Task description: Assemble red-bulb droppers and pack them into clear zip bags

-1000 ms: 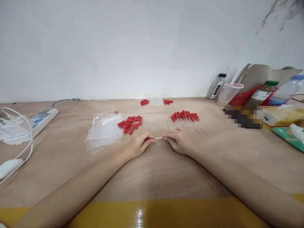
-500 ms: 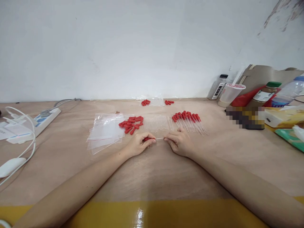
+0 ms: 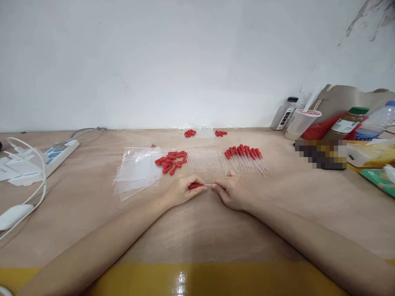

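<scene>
My left hand (image 3: 182, 191) is closed around a red rubber bulb (image 3: 195, 186). Between the fingertips of my right hand (image 3: 233, 192) is a thin clear dropper tube (image 3: 207, 185), and its near end meets the bulb at my left fingers. Only a short length of tube shows between the hands. Just beyond my left hand lies a pile of loose red bulbs (image 3: 171, 159). A row of bare clear tubes (image 3: 203, 159) sits beyond both hands. Droppers with red bulbs fitted (image 3: 247, 156) fan out past my right hand.
Clear zip bags (image 3: 138, 168) lie left of the bulbs. Bagged red bulbs (image 3: 190, 133) rest near the wall. A power strip (image 3: 61, 158) with cables is at left. Bottles, a plastic cup (image 3: 302, 123) and a pixelated dark object (image 3: 321, 154) stand at right.
Both hands have moved slightly toward me and closer together. Less of the tube shows between them. The bulb remains in my left hand and the tube in my right.
</scene>
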Tool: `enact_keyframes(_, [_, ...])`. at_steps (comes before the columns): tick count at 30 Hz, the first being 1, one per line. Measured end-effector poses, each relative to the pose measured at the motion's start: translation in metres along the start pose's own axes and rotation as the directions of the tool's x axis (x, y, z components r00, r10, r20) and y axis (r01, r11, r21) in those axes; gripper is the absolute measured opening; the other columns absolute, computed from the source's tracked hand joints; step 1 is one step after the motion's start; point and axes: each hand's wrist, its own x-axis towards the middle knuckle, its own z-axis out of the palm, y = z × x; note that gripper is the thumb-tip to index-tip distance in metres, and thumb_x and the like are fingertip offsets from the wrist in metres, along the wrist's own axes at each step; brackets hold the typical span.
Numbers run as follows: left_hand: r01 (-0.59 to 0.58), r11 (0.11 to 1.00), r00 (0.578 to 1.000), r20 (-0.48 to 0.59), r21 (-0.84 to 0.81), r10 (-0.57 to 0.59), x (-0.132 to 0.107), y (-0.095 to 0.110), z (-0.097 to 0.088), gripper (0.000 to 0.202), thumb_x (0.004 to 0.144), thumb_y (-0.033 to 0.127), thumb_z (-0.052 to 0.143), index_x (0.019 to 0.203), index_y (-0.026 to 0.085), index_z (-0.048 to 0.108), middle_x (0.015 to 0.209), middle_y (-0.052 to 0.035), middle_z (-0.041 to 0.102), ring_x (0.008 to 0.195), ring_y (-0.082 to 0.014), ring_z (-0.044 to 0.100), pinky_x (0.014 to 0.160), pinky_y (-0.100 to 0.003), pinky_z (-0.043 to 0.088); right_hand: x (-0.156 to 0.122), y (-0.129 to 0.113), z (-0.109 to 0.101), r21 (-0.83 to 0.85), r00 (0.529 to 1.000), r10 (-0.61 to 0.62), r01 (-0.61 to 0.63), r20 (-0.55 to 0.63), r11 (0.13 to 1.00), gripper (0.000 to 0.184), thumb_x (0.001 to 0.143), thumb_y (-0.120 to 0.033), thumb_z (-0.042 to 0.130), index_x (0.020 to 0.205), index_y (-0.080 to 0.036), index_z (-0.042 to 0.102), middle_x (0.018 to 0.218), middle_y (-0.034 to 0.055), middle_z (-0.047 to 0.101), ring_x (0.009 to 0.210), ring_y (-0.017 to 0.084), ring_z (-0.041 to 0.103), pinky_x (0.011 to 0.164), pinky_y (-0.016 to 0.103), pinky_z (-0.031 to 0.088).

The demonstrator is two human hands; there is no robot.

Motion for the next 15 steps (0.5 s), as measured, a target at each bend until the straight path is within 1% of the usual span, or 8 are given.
enact_keyframes(3, [-0.066,0.998,0.998,0.005,-0.011,0.067,0.003,0.001,0.002,0.012,0.080,0.028,0.057,0.080,0.017,0.062,0.071,0.0010,0.064,0.062,-0.0092,0.057,0.059,-0.019,0.044,0.003,-0.005,0.000,-0.037,0.999,-0.036,0.035,-0.007,0.999,0.029,0.088,-0.023,0.034,0.073,-0.016,0.058,0.064,0.0009,0.061,0.054,0.010,0.044,0.066,0.028,0.023])
enact_keyframes(5, [-0.083,0.997,0.997,-0.008,-0.006,0.083,0.005,0.001,0.001,0.012,0.079,0.029,0.058,0.080,0.017,0.062,0.071,0.0010,0.065,0.062,-0.0094,0.058,0.059,-0.019,0.044,0.005,-0.006,-0.003,-0.083,0.998,-0.051,0.049,-0.023,0.995,0.029,0.089,-0.026,0.035,0.076,-0.017,0.059,0.069,0.0018,0.062,0.060,0.011,0.047,0.066,0.028,0.022])
enact_keyframes(8, [-0.061,0.997,0.996,-0.068,0.050,0.065,0.007,0.001,-0.007,0.023,0.073,0.032,0.065,0.088,0.016,0.062,0.076,-0.0011,0.066,0.066,-0.0116,0.060,0.061,-0.020,0.046,0.008,-0.001,-0.011,-0.134,0.998,-0.042,0.036,-0.042,0.990,0.029,0.088,-0.030,0.039,0.076,-0.018,0.061,0.076,0.0030,0.061,0.068,0.013,0.049,0.064,0.028,0.022])
enact_keyframes(10, [-0.037,0.996,0.994,-0.103,0.084,0.046,0.007,0.002,-0.012,0.027,0.071,0.033,0.067,0.091,0.016,0.062,0.080,-0.0026,0.068,0.069,-0.0129,0.062,0.063,-0.021,0.048,0.009,0.004,-0.016,-0.124,0.999,-0.010,0.005,-0.045,0.992,0.029,0.088,-0.031,0.040,0.074,-0.017,0.062,0.074,0.0028,0.060,0.068,0.012,0.049,0.062,0.027,0.022])
enact_keyframes(12, [-0.020,0.995,0.995,-0.097,0.099,0.029,0.006,0.004,-0.016,0.023,0.074,0.031,0.065,0.092,0.018,0.064,0.083,-0.0023,0.069,0.069,-0.0127,0.062,0.063,-0.021,0.048,0.008,0.010,-0.020,-0.095,0.998,0.010,-0.015,-0.054,0.995,0.028,0.088,-0.030,0.041,0.075,-0.017,0.062,0.072,0.0028,0.060,0.067,0.012,0.049,0.062,0.027,0.023])
enact_keyframes(15, [-0.009,0.995,0.996,-0.083,0.098,0.017,0.006,0.008,-0.017,0.016,0.078,0.026,0.061,0.091,0.019,0.065,0.082,-0.0007,0.069,0.068,-0.0117,0.062,0.061,-0.020,0.048,0.007,0.013,-0.020,-0.064,0.997,0.002,-0.007,-0.076,0.998,0.027,0.088,-0.028,0.040,0.077,-0.017,0.062,0.071,0.0032,0.061,0.068,0.013,0.050,0.065,0.027,0.024])
